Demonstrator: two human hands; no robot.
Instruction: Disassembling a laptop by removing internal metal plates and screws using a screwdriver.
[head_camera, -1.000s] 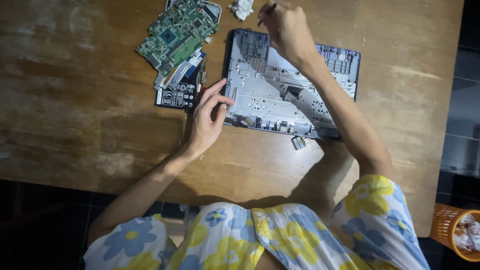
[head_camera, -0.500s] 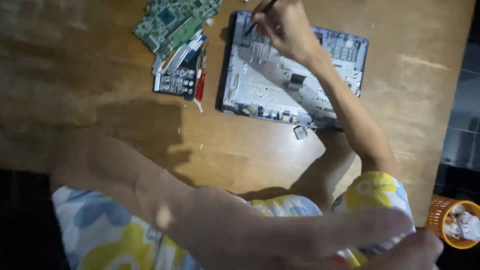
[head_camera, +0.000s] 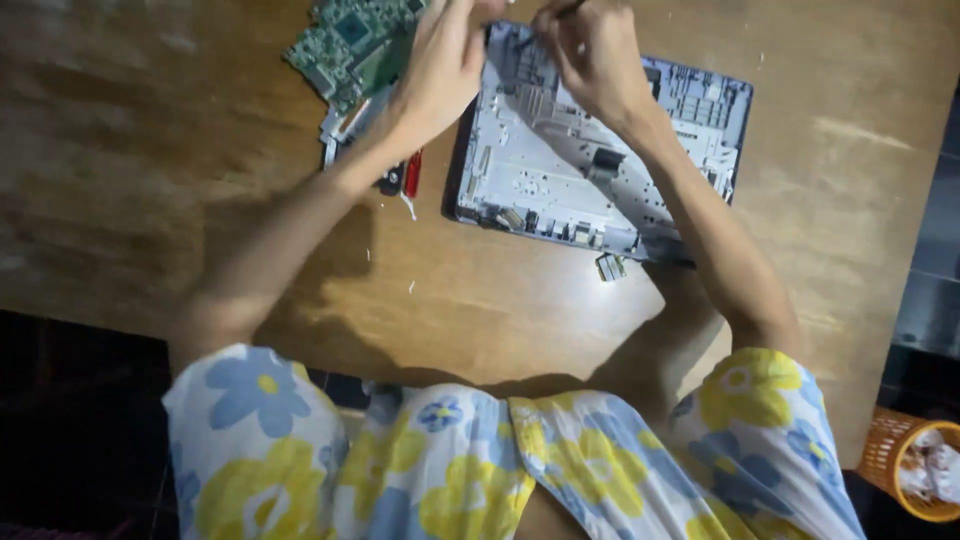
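Laptop chassis (head_camera: 590, 170) | long axis left-right, slightly tilted | hands: right (head_camera: 595, 55) pinching tool, left (head_camera: 440, 65) unclear

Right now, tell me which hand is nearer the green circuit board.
Left. The left hand lies over the right edge of the green circuit board; the right hand is farther right, above the grey laptop chassis.

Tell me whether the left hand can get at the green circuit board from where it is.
Probably yes: the left hand hovers right beside the green circuit board, with nothing between them.
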